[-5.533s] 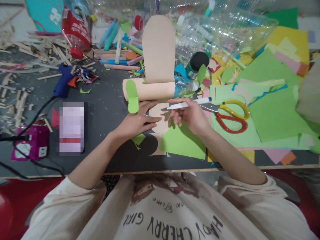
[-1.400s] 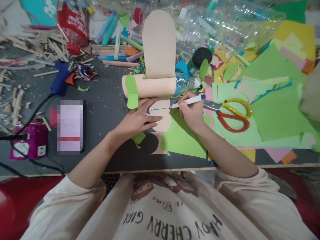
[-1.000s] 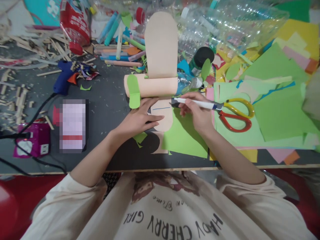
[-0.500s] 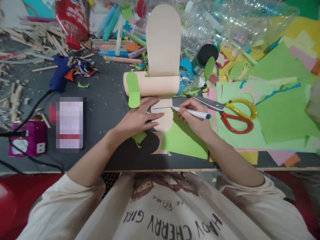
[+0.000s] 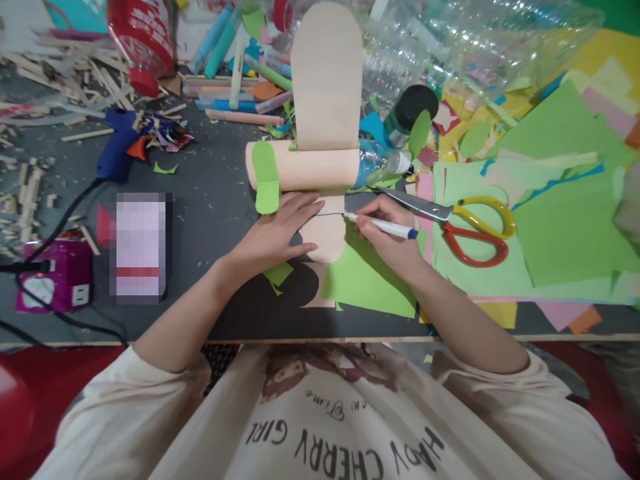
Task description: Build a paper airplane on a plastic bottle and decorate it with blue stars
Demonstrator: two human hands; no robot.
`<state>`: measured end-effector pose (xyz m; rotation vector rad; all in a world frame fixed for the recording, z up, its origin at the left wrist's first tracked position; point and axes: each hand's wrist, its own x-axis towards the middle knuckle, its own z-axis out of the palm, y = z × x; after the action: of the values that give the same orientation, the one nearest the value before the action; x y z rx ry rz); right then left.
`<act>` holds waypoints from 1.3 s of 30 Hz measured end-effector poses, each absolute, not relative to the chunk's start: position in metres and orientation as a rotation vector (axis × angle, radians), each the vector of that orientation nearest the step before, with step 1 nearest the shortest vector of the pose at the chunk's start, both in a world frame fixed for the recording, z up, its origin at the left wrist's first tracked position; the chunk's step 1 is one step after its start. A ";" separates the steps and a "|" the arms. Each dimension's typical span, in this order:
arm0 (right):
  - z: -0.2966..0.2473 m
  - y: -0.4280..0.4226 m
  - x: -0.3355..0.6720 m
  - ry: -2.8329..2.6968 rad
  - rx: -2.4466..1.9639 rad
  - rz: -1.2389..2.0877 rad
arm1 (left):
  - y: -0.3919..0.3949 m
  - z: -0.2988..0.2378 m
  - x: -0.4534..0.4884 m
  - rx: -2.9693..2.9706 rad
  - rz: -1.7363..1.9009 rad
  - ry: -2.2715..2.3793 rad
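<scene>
Scissors [image 5: 470, 227] w/ red-yellow handles lie on green paper sheets [image 5: 560, 227] at rt. Blue glue gun [image 5: 116, 150] at left, purple power strip [image 5: 50, 283] nearer table edge. Wood sticks [image 5: 65, 67] far left; markers [image 5: 235, 100] & clear plastic bottles [image 5: 450, 47] at back.

**A:** Peach rounded paper cut-out [image 5: 327, 243]: matt, smooth, no sheen at all. The dark tabletop [image 5: 210, 193] is matt too, scuffed and speckled.

**B:** The slim white plastic pen with a blue cap [image 5: 395, 230] has a slight gloss. On the yellow-and-red-handled scissors [image 5: 450, 217], shiny metal blades, glossy plastic grips.

**A:** Green paper sheets [image 5: 565, 233], flat matt. Clear plastic bottles [image 5: 450, 40], crinkled and gleaming. Bare wooden sticks [image 5: 50, 63], rough.
</scene>
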<state>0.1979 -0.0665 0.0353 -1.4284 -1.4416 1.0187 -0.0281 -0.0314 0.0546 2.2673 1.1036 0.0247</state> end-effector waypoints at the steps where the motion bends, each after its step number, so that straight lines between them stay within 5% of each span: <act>1: 0.035 -0.067 0.198 -1.449 -1.420 1.015 | -0.031 0.054 -0.028 2.267 0.029 1.104; 39: 0.043 -0.092 0.177 -1.773 -1.229 1.039 | -0.031 0.051 -0.028 2.282 0.123 1.072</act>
<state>0.1770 -0.0918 0.0433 -1.2288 -1.7728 1.0390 -0.0281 -0.0313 0.0515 2.2822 1.0719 0.1233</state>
